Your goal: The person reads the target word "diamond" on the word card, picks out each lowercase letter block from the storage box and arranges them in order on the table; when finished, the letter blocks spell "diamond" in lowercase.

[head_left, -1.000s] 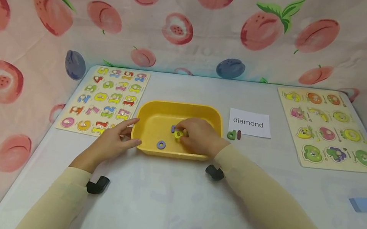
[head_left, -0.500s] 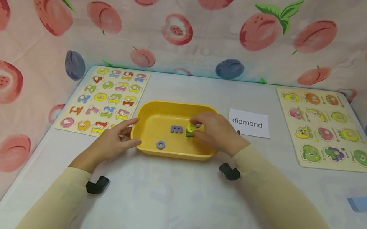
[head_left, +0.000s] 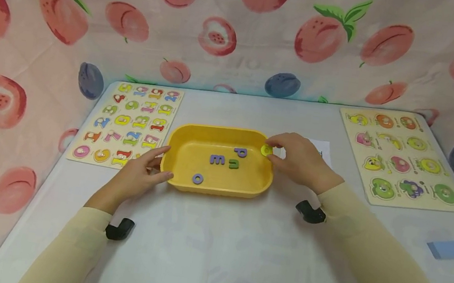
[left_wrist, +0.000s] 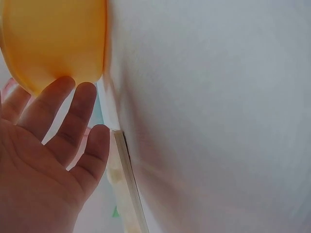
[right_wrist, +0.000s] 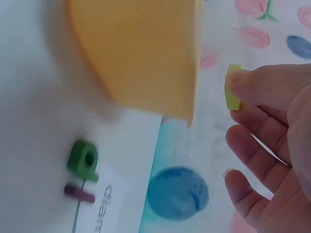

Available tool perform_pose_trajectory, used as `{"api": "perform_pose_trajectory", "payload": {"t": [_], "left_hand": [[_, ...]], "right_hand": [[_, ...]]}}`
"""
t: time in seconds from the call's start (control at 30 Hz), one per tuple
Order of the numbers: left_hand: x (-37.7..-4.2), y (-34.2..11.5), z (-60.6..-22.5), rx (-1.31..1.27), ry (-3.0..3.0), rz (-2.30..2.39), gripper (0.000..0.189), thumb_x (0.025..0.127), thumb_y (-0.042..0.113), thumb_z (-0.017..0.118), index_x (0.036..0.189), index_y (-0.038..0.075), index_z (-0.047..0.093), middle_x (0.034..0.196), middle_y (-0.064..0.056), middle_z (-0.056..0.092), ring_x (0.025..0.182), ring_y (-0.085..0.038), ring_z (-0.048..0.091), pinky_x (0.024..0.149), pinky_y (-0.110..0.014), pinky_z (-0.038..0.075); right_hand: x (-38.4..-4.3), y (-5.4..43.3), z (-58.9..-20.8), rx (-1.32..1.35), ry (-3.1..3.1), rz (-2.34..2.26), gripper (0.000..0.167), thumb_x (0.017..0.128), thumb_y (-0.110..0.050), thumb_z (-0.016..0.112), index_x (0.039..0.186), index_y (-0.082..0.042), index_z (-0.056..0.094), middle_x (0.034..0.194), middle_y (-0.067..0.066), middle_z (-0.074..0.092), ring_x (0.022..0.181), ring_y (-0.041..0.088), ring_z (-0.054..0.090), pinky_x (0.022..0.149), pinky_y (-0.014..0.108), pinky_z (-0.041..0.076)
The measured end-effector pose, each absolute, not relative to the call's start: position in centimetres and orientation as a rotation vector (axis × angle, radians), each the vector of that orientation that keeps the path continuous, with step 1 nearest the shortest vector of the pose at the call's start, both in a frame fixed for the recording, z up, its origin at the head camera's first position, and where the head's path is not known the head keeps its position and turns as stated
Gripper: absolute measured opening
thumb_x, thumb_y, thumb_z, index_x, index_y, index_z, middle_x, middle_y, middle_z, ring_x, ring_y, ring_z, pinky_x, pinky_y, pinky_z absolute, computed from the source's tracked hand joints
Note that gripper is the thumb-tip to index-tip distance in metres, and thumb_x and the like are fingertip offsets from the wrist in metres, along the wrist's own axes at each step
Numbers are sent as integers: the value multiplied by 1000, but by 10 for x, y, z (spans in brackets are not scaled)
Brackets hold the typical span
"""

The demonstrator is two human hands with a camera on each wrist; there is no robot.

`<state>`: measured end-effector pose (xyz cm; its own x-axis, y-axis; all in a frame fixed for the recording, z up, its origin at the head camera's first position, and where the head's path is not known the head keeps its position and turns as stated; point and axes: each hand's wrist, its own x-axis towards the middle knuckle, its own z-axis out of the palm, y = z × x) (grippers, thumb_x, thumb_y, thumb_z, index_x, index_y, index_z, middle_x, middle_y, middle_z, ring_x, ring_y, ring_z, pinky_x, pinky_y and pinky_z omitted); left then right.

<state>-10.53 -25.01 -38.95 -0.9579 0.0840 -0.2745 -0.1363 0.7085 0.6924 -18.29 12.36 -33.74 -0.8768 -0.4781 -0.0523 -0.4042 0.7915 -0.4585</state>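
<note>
My right hand pinches a small yellow letter with a round hole, held over the right end of a yellow tray. Seen edge-on in the right wrist view, the yellow letter sits between thumb and forefinger, above the tray's rim. My left hand rests its extended fingertips against the tray's left end. Inside the tray lie a purple m, a green n-shaped letter, a purple d or p and a purple o.
A green d and a dark red stick-shaped letter lie by a white word card, largely hidden by the right hand in the head view. A number board stands left, a fruit board right, a blue block nearer.
My right hand has lifted the yellow letter from among the others and carried it right, up to the tray's right rim. The left hand has stayed at the tray.
</note>
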Motion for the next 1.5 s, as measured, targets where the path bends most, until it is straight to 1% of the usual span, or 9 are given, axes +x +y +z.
{"api": "perform_pose_trajectory", "payload": {"t": [0.2,0.4,0.8,1.13,1.5], "left_hand": [[-105,-251,-390,-38,2633,1107,79,92,41,72,158,27,32,143,-20,54,131,-38,49,109,-61,34],[-105,-250,-389,-42,2629,1099,79,92,42,72,158,27,31,144,-20,53,132,-38,48,109,-61,34],[-105,-250,-387,-32,2626,1101,79,92,44,71,158,26,31,144,-20,53,131,-38,48,109,-61,34],[-105,-249,-386,-26,2629,1103,79,92,43,71,158,25,31,142,-21,54,132,-38,47,109,-61,33],[-105,-249,-387,-36,2629,1092,80,92,43,72,159,25,31,140,-19,57,130,-37,49,110,-60,32]], "right_hand": [[-189,147,-341,-692,2846,-657,34,96,-16,67,126,-2,65,123,15,65,113,34,57,102,52,44],[-194,170,-350,-618,2850,-642,37,95,-16,67,128,0,64,122,18,65,113,36,57,103,54,43],[-204,199,-379,-419,2791,-607,38,95,-16,65,130,-2,62,125,21,62,116,39,52,104,57,41],[-208,202,-392,-393,2776,-589,38,97,-13,59,133,1,60,126,21,62,117,39,52,105,58,39],[-205,197,-395,-413,2779,-554,38,96,-14,63,131,1,60,126,22,62,118,40,54,105,57,41]]}}
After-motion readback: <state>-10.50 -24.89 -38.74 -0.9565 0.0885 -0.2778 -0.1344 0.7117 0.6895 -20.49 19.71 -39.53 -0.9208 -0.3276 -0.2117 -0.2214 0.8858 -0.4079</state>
